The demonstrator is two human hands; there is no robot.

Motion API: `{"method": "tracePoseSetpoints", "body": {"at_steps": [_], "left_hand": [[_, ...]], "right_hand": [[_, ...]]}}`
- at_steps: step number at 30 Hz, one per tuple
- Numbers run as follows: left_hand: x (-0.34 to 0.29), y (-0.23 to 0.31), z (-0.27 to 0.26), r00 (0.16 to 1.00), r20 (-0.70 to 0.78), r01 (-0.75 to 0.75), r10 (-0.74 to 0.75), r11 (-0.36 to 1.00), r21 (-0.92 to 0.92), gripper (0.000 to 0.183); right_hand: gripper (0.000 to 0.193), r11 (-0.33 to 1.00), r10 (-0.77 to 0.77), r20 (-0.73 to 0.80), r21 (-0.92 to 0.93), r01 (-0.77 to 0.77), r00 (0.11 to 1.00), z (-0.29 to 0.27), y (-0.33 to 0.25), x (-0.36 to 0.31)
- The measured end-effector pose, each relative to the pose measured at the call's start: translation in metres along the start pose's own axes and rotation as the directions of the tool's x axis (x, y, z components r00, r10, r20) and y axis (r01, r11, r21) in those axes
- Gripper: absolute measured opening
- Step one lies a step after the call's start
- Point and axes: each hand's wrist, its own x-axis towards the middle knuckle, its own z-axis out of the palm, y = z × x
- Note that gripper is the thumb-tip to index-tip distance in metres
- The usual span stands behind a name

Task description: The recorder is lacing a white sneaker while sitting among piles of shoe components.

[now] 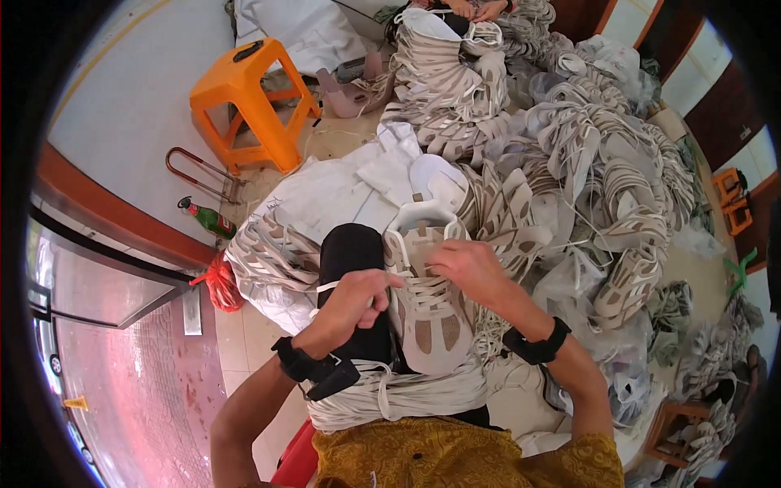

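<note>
A beige and white shoe upper lies on my lap, toe towards me, with white laces crossing its front. My left hand is closed at the left eyelet row, and a white lace end shows beside it. On the right eyelet row, by the tongue, my right hand pinches at a shoelace; its fingertips partly hide it. Beneath my left hand my black-clad leg shows. A thick bundle of white shoelaces rests across my lap, near my waist.
Stacked shoe uppers lie at left on a white sack; large heaps of uppers fill the right. An orange stool and a green bottle stand at left, near a red plastic bag. Another person's hands are at the far edge.
</note>
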Motion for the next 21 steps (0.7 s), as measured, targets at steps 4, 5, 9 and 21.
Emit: {"method": "tracePoseSetpoints", "body": {"at_steps": [4,5,9,21], "left_hand": [[0.002,-0.014,0.003,0.995,0.003,-0.096,0.097,0.984,0.151,0.026],[0.003,-0.013,0.004,0.996,0.008,-0.092,0.092,0.984,0.152,0.026],[0.005,-0.003,0.020,0.977,-0.069,-0.171,0.202,0.935,0.309,0.019],[0.070,-0.009,0.022,0.534,0.436,-0.398,0.725,-0.239,0.886,0.019]], "right_hand": [[0.008,0.996,-0.071,-0.072,-0.055,0.067,0.995,0.004,0.006,-0.010],[0.007,0.994,-0.078,-0.106,-0.088,0.068,0.991,0.004,0.005,-0.010],[0.005,0.972,-0.061,-0.103,-0.231,0.035,0.993,0.005,0.003,-0.011],[0.007,0.974,-0.132,-0.019,-0.188,0.126,0.991,0.010,0.008,-0.010]]}}
